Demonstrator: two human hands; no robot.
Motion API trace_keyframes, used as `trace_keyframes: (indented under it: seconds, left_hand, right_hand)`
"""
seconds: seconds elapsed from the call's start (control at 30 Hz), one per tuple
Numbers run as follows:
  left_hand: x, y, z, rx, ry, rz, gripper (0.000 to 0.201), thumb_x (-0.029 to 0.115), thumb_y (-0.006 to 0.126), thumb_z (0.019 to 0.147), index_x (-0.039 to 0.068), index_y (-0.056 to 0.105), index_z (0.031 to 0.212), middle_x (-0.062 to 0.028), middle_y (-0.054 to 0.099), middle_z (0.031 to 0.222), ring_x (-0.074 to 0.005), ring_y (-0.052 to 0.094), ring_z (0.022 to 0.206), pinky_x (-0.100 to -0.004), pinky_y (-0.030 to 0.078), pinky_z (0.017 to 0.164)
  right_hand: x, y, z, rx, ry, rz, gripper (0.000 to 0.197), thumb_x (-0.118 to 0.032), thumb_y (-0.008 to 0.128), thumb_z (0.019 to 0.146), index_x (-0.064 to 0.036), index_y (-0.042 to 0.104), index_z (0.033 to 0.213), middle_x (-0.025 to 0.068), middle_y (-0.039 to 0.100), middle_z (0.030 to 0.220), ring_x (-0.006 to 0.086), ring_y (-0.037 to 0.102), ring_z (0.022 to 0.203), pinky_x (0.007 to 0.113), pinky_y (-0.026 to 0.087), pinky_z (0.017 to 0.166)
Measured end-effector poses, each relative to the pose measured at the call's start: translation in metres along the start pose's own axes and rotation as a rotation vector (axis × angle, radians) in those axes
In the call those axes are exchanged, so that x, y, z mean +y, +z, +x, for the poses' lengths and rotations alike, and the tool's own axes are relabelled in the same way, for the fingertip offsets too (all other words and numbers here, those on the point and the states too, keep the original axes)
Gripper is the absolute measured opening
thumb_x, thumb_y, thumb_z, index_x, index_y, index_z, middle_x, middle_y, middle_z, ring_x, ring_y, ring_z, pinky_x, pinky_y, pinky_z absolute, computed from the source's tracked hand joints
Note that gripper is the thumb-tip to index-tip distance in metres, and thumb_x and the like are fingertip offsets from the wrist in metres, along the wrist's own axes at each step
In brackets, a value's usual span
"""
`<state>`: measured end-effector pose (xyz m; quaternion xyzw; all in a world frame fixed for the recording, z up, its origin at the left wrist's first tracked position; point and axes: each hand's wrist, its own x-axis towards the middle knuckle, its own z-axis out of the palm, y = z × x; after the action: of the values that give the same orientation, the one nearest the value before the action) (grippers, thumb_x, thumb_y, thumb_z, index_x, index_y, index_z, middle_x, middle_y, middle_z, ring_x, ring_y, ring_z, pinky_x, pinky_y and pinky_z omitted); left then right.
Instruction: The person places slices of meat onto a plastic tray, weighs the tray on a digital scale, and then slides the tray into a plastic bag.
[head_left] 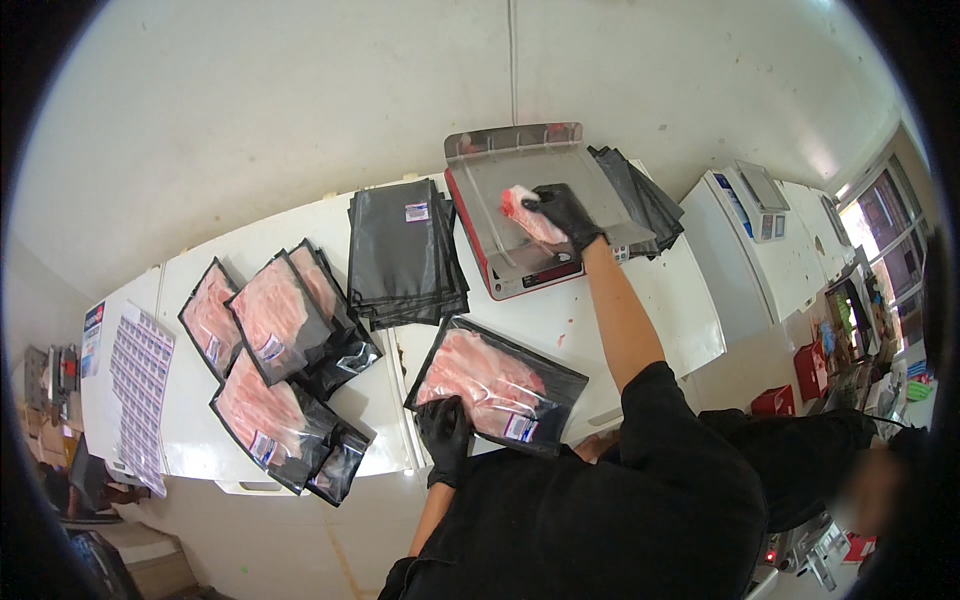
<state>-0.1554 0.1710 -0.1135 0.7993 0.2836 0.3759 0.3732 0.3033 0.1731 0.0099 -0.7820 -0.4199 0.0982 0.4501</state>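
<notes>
My right hand (562, 215), in a black glove, grips a pink and white piece of meat (536, 222) over the clear tray (480, 190) of a red-sided scale (541, 279). Close to me lies a clear-fronted black bag (482, 380) filled with pale pink meat slices, a label near its lower corner. My left hand (445, 430), also black-gloved, is closed at that bag's near left edge; its fingertips are partly hidden. Left of the scale sits a stack of flat black bags (400, 250), the top one labelled. More flat black bags (640, 200) stick out at the scale's right.
Several filled meat bags (270, 315) overlap on the left of the white worktop (190, 440). Further left lies a sheet of printed labels (142, 385). Another scale (752, 205) stands on a white unit at the right. A person in black (800, 460) is close by my right side.
</notes>
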Motion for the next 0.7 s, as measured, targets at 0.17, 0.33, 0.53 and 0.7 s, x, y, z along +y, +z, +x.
trace_keyframes:
  seconds: [0.17, 0.33, 0.53, 0.7]
  left_hand:
    - [-0.022, 0.006, -0.016, -0.052, -0.043, 0.096, 0.019, 0.005, 0.068, 0.081, 0.005, 0.071, 0.1, -0.0128, 0.064, 0.096, -0.0319, 0.059, 0.096, -0.0437, 0.044, 0.089]
    - [-0.011, 0.009, -0.013, 0.101, -0.252, -0.277, 0.016, 0.002, 0.066, 0.083, 0.003, 0.07, 0.099, -0.0125, 0.064, 0.1, -0.0306, 0.059, 0.1, -0.0415, 0.045, 0.092]
    - [0.053, 0.01, 0.032, 0.214, -0.035, -0.1, 0.018, -0.003, 0.064, 0.084, 0.0, 0.067, 0.101, -0.014, 0.064, 0.109, -0.0288, 0.058, 0.103, -0.039, 0.045, 0.093]
    - [0.11, 0.05, 0.056, -0.183, -0.344, -0.691, 0.036, 0.006, 0.064, 0.091, -0.002, 0.059, 0.126, -0.0105, 0.063, 0.123, -0.0197, 0.057, 0.116, -0.0334, 0.044, 0.102]
  right_hand:
    - [-0.024, -0.057, -0.029, 0.218, 0.057, 0.424, 0.033, -0.028, 0.071, 0.089, 0.0009, 0.072, 0.105, 0.0006, 0.068, 0.093, 0.0088, 0.058, 0.084, 0.028, 0.048, 0.079]
    - [-0.028, -0.09, -0.074, 0.188, -0.038, 0.377, 0.034, -0.016, 0.069, 0.092, 0.0006, 0.066, 0.122, 0.0023, 0.069, 0.107, 0.0075, 0.06, 0.095, 0.027, 0.049, 0.084]
    - [-0.062, -0.089, -0.18, 0.027, 0.026, 0.374, 0.043, -0.013, 0.067, 0.093, 0.0013, 0.057, 0.132, 0.0008, 0.067, 0.1, 0.0065, 0.055, 0.087, 0.028, 0.051, 0.076]
    - [-0.055, -0.064, -0.231, -0.129, 0.131, 0.496, 0.049, -0.007, 0.069, 0.09, 0.0023, 0.054, 0.136, 0.0017, 0.067, 0.105, 0.0051, 0.055, 0.091, 0.027, 0.051, 0.079]
